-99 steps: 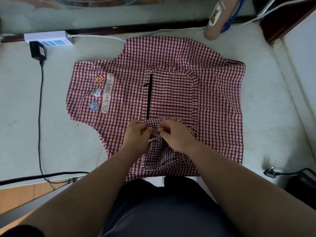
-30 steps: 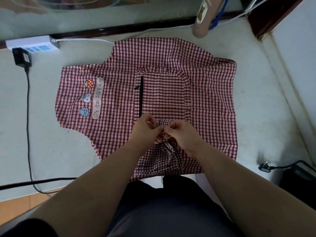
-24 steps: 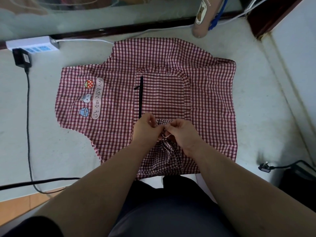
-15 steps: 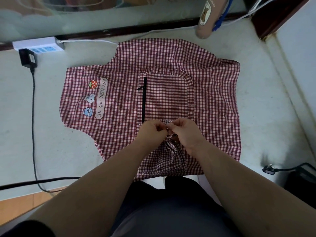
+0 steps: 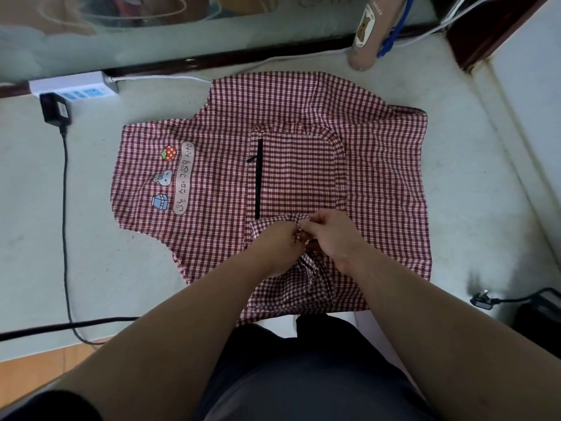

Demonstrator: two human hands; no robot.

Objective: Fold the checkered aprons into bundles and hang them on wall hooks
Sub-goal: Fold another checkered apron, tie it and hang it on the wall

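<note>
Head view: the checkered apron (image 5: 212, 177) lies spread flat on the pale surface, just right of the white power strip (image 5: 74, 86) and nearer the person. Its long axis runs left to right, with the patched bib end pointing toward the strip. On its near side, away from the strip, the left hand (image 5: 277, 241) and right hand (image 5: 331, 235) meet, fingers curled, both pinching a bunched fold of its cloth.

Red-and-white checkered apron (image 5: 297, 123), black zip (image 5: 259, 177), white power strip (image 5: 73, 86).
</note>
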